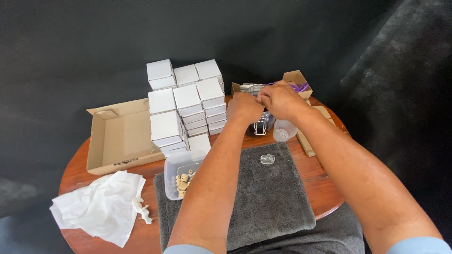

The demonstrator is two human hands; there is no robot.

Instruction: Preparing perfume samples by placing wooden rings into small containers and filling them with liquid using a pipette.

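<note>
Both your left hand [244,107] and right hand [281,99] pinch together over the fragile, slippery glass jar [261,123] near the tabletop's [77,171] far edge; grip its body.

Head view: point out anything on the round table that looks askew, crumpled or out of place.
The white paper sheet at the table's left front lies crumpled, partly over the edge. The stack of small white boxes is uneven, some tilted. The open cardboard tray overhangs the table's left edge. Both hands, left hand and right hand, meet over a glass jar.
</note>
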